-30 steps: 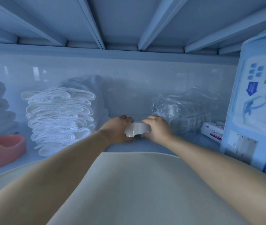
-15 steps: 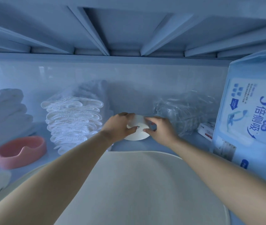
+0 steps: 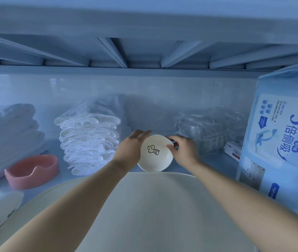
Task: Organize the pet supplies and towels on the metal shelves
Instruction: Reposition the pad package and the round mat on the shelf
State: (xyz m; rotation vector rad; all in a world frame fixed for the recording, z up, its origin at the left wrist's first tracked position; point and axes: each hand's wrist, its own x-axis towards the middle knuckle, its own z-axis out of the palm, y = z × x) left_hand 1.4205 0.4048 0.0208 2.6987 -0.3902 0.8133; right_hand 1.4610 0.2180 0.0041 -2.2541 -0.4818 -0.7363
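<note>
White pet bowl [image 3: 154, 155], tilted hollow-forward just right of the bagged towel stack [image 3: 90, 142], lies between both hands: left hand [image 3: 132, 151] flat against one rim, right hand [image 3: 182, 150] grip pinching the opposite rim.

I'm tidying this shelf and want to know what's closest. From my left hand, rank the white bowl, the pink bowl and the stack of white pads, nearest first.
1. white bowl, at centre, touching the left hand.
2. stack of white pads, just left of the hand.
3. pink bowl, farther left and nearer the camera.
</note>
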